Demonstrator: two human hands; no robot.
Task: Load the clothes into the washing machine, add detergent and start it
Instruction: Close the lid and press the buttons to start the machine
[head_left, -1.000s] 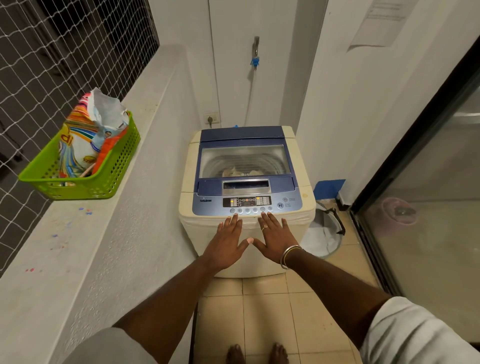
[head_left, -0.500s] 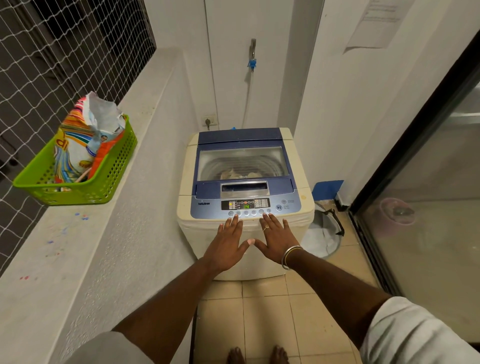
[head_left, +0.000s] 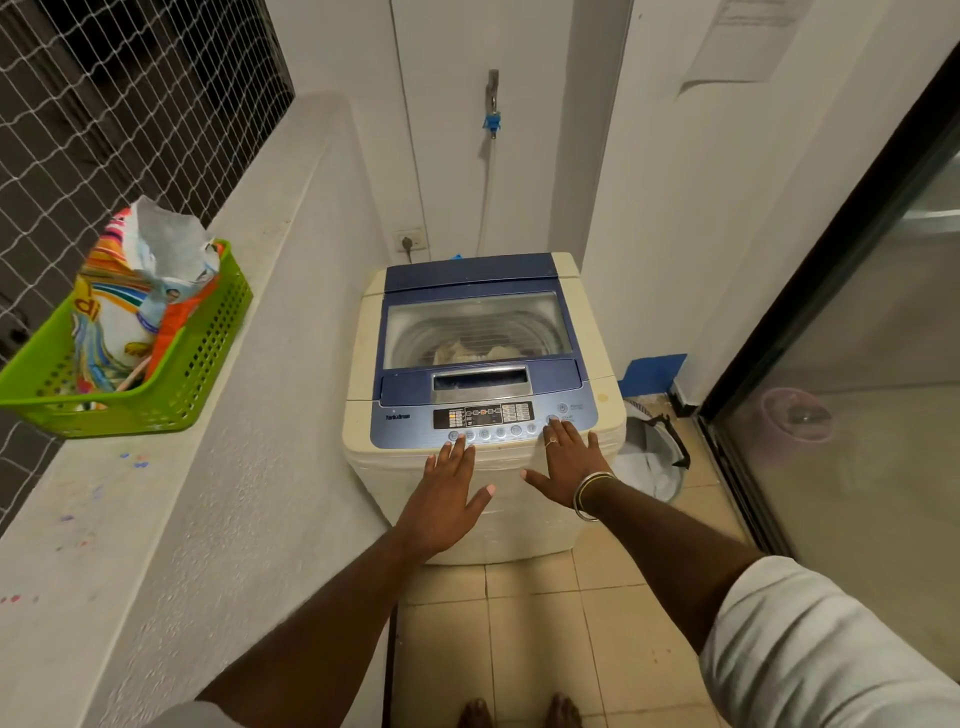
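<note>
**Both hands at washer control panel, lid shut**

Top-down view from a head cam in a narrow utility nook. A top-load washing machine, cream body w/ blue top, stands on tiled floor against the back wall. Its lid is closed; through the clear window, pale clothes lie in the drum. The control panel sits along the front edge, w/ a small display & a row of round buttons below it.

Left hand lies flat on the machine's front edge, fingers spread & open, gripping nothing, tips at the left end of the button row. Right hand, ring & bangles on, is also open & empty; its fingertips touch a round button at the panel's right end.

On the white ledge to the left, well apart from the washer, a green plastic basket holds an opened, colourful detergent bag. A tap w/ blue fitting is on the wall behind. Right of the washer, a laundry bin stands on the floor near a glass sliding door.
</note>
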